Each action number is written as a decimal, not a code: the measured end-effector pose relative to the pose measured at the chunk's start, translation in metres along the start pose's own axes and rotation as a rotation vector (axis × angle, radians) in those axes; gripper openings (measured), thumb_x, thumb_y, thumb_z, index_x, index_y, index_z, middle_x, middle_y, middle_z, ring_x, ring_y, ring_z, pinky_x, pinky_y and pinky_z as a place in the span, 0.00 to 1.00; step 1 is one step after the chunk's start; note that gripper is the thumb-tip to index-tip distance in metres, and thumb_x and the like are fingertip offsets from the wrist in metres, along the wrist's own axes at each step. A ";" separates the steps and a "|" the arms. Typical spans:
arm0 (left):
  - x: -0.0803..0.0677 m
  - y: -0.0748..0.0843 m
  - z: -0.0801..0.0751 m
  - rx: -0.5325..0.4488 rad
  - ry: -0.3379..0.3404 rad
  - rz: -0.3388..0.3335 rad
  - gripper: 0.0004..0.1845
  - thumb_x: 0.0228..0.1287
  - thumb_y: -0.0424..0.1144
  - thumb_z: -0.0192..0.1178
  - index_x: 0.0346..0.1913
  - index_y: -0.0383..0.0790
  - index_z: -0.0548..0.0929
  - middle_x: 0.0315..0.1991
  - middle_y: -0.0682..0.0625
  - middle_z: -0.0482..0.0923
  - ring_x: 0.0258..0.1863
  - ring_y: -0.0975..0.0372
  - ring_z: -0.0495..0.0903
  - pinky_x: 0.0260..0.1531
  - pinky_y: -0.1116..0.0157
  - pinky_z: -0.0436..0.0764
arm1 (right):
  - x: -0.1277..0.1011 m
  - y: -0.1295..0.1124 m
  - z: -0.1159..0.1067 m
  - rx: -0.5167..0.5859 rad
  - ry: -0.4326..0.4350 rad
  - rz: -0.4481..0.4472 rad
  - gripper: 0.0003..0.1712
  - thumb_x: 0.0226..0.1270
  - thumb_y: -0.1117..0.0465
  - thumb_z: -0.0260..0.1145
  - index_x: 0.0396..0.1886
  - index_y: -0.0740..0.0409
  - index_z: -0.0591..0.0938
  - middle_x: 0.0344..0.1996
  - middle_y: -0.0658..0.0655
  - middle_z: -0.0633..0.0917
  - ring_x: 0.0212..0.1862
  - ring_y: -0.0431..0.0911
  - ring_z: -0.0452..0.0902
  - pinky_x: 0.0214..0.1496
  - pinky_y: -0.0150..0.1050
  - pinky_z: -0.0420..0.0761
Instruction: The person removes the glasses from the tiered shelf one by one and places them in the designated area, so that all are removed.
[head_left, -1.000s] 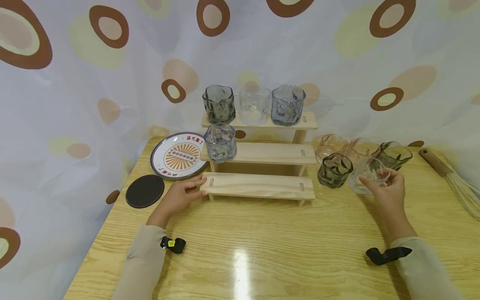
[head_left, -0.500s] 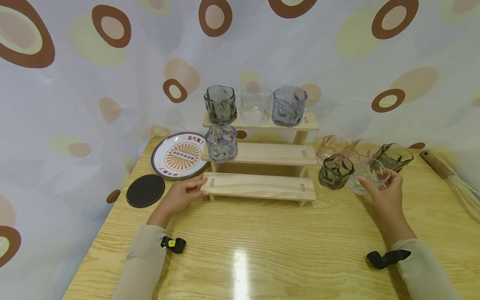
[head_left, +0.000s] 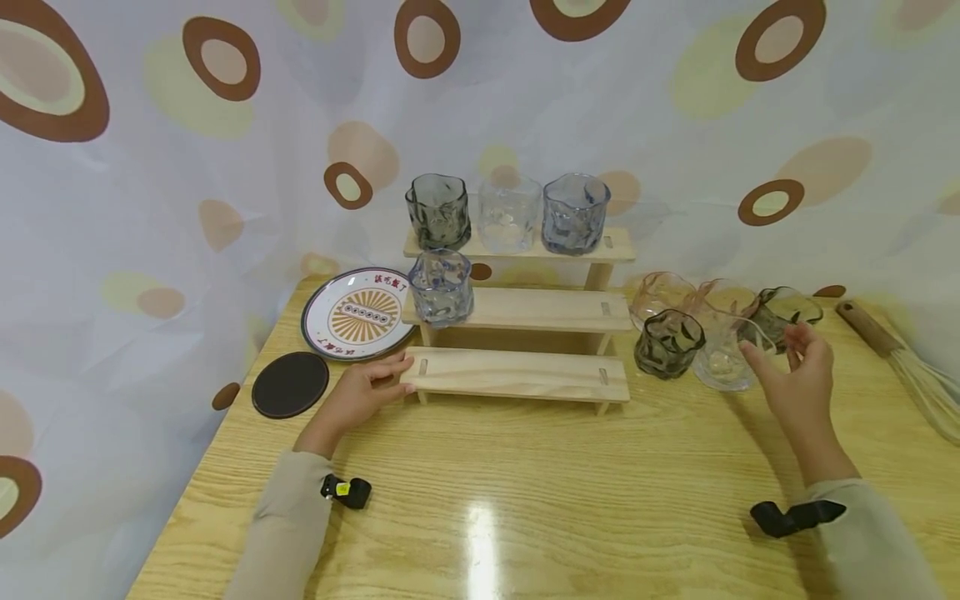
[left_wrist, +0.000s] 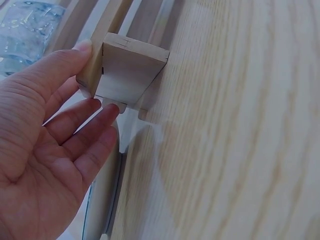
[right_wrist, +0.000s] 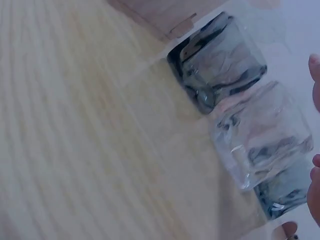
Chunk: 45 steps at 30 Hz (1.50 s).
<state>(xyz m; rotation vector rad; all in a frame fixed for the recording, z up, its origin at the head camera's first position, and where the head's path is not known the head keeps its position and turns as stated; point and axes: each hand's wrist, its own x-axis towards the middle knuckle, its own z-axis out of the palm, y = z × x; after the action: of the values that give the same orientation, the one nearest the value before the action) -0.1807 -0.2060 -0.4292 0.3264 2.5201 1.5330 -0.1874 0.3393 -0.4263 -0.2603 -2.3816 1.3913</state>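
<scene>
My left hand (head_left: 362,398) pinches the left end of the lowest board of a three-tier wooden display stand (head_left: 517,372). In the left wrist view its thumb presses one face of the board (left_wrist: 95,65), with a finger partly hidden behind it. To the right, my right hand (head_left: 801,396) is apart from a clear glass (head_left: 722,367), fingers spread and holding nothing. Smoky grey glasses (head_left: 667,343) (head_left: 780,308) and pinkish glasses (head_left: 663,293) (head_left: 723,293) cluster around the clear one. Only fingertips (right_wrist: 316,190) of that hand show in the right wrist view.
The top tier bears a grey glass (head_left: 438,212), a clear glass (head_left: 510,217) and a blue glass (head_left: 576,215). Another bluish glass (head_left: 441,287) stands on the middle tier's left end. A plate (head_left: 322,304) and black coaster (head_left: 290,385) lie left; a whisk (head_left: 896,354) lies right.
My right hand has let go of the clear glass and moved a little to the right, away from it. The left hand stays at the stand.
</scene>
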 end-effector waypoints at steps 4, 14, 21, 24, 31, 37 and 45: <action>-0.001 0.000 0.000 0.008 0.002 0.018 0.26 0.61 0.36 0.64 0.62 0.35 0.74 0.68 0.41 0.62 0.65 0.50 0.66 0.61 0.60 0.72 | 0.004 -0.015 0.003 0.016 0.055 -0.073 0.38 0.66 0.59 0.62 0.70 0.61 0.56 0.62 0.56 0.59 0.69 0.48 0.53 0.72 0.30 0.55; 0.002 -0.009 0.000 0.019 0.010 0.032 0.27 0.60 0.38 0.65 0.62 0.37 0.74 0.67 0.42 0.64 0.64 0.51 0.67 0.60 0.60 0.73 | -0.003 -0.063 0.039 0.134 -0.008 -0.207 0.38 0.67 0.61 0.61 0.71 0.62 0.55 0.62 0.56 0.60 0.66 0.46 0.56 0.72 0.31 0.56; 0.004 -0.008 0.002 0.023 -0.004 0.033 0.27 0.60 0.38 0.65 0.62 0.37 0.74 0.67 0.43 0.64 0.64 0.52 0.66 0.60 0.60 0.72 | -0.010 -0.087 0.080 0.151 -0.122 -0.344 0.39 0.66 0.64 0.63 0.72 0.65 0.55 0.64 0.65 0.61 0.67 0.54 0.56 0.73 0.34 0.57; 0.004 -0.008 0.002 0.024 -0.003 0.034 0.26 0.61 0.38 0.65 0.62 0.37 0.74 0.67 0.43 0.64 0.64 0.52 0.66 0.60 0.60 0.72 | -0.014 -0.101 0.098 0.206 -0.177 -0.379 0.39 0.65 0.65 0.64 0.71 0.66 0.56 0.64 0.65 0.62 0.67 0.55 0.57 0.72 0.36 0.59; 0.004 -0.008 -0.001 0.031 0.006 0.016 0.26 0.60 0.39 0.65 0.62 0.38 0.75 0.67 0.44 0.64 0.65 0.52 0.66 0.61 0.60 0.72 | -0.029 -0.132 0.149 0.318 -0.299 -0.455 0.35 0.63 0.71 0.64 0.68 0.69 0.62 0.60 0.67 0.66 0.64 0.56 0.61 0.71 0.44 0.61; 0.005 -0.009 -0.001 0.065 0.030 0.039 0.26 0.60 0.39 0.66 0.61 0.38 0.76 0.66 0.44 0.65 0.64 0.53 0.67 0.60 0.59 0.72 | -0.035 -0.156 0.186 0.328 -0.406 -0.495 0.35 0.63 0.69 0.65 0.67 0.69 0.62 0.60 0.66 0.67 0.64 0.57 0.62 0.71 0.44 0.63; 0.005 -0.008 -0.001 0.086 0.041 0.059 0.25 0.59 0.38 0.66 0.60 0.37 0.76 0.64 0.43 0.67 0.63 0.51 0.68 0.60 0.58 0.72 | -0.036 -0.181 0.224 0.362 -0.485 -0.413 0.39 0.63 0.62 0.67 0.70 0.66 0.60 0.61 0.66 0.66 0.65 0.54 0.63 0.71 0.40 0.63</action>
<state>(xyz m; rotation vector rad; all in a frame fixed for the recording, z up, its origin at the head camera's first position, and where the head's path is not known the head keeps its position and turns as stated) -0.1867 -0.2086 -0.4362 0.3877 2.6365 1.4685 -0.2402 0.0583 -0.3764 0.6968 -2.2743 1.7707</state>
